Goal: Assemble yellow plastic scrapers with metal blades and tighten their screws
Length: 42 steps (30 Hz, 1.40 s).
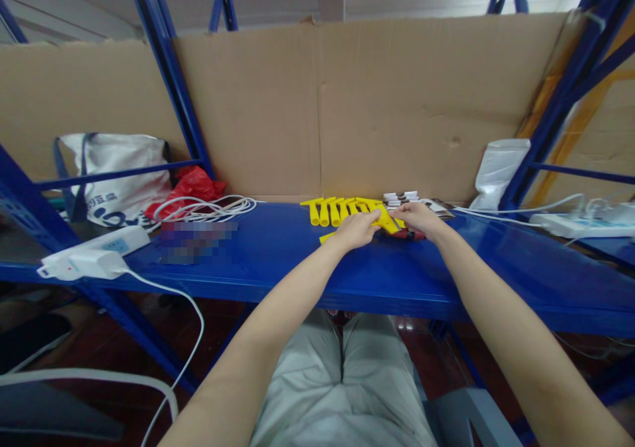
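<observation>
Both my hands meet at the back of the blue shelf [278,262]. My left hand [356,229] and my right hand [415,218] have their fingers closed on the same yellow plastic piece [385,221]. Just left of it, a row of several yellow plastic tubes [335,209] lies on the shelf by the cardboard wall. A small red and dark object [413,235] shows under my right hand. Behind the hands sits a small stack of white and dark pieces [401,199].
A white power strip [94,255] with its cable lies at the left, with coiled white cable [208,207], a red bag [191,186] and a white tote bag [122,176] behind. Another power strip [570,223] and a white plastic bag [499,169] stand right. Cardboard [347,110] backs the shelf.
</observation>
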Tool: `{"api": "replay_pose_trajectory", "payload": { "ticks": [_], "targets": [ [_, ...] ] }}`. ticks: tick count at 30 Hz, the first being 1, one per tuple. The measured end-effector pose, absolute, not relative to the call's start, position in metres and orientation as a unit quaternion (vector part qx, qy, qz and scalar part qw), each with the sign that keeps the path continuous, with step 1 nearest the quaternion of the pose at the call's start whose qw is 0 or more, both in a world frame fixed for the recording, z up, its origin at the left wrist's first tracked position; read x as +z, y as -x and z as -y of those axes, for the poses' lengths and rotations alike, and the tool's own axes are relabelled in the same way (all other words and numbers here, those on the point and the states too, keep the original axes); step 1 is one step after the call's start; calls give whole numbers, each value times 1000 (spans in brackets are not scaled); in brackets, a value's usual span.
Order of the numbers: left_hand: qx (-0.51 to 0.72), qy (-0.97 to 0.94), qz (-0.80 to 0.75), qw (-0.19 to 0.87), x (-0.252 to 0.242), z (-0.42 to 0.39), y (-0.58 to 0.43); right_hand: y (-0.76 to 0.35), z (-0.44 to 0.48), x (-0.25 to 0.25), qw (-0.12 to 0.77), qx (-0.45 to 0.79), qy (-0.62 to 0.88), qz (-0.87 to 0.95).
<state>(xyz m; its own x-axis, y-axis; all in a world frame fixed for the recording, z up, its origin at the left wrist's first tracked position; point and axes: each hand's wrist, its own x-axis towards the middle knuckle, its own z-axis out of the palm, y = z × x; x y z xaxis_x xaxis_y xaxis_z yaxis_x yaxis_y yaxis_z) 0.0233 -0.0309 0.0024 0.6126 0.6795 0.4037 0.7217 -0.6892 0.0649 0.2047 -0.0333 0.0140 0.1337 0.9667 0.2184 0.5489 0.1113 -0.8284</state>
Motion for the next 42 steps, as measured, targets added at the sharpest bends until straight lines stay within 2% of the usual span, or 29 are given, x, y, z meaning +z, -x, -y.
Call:
{"api": "replay_pose_trajectory", "payload": {
  "ticks": [4,8,10,13,17,31,35,39,42],
  "targets": [
    [-208,895,391,56,2,32,-24,-219,25,13,421,164,649,612],
    [-201,893,398,55,2,33,-24,-235,17,10,325,6,718,615],
    [-202,893,398,54,2,32,-24,-239,14,7,280,-28,740,611],
    [-211,895,391,47,2,31,-24,-239,10,0,249,-29,751,611],
    [-219,896,384,36,1,30,-24,-235,8,-7,255,-11,741,621],
    [-212,903,373,33,1,31,-24,-216,2,-20,392,80,624,672],
    [-213,904,371,33,0,29,-24,-219,-1,-15,428,81,641,632],
    [-216,905,365,29,-1,27,-24,-247,4,-7,372,-68,723,579],
    [-210,904,371,27,-1,27,-24,-265,12,-6,285,-74,787,542]
  ]
}}
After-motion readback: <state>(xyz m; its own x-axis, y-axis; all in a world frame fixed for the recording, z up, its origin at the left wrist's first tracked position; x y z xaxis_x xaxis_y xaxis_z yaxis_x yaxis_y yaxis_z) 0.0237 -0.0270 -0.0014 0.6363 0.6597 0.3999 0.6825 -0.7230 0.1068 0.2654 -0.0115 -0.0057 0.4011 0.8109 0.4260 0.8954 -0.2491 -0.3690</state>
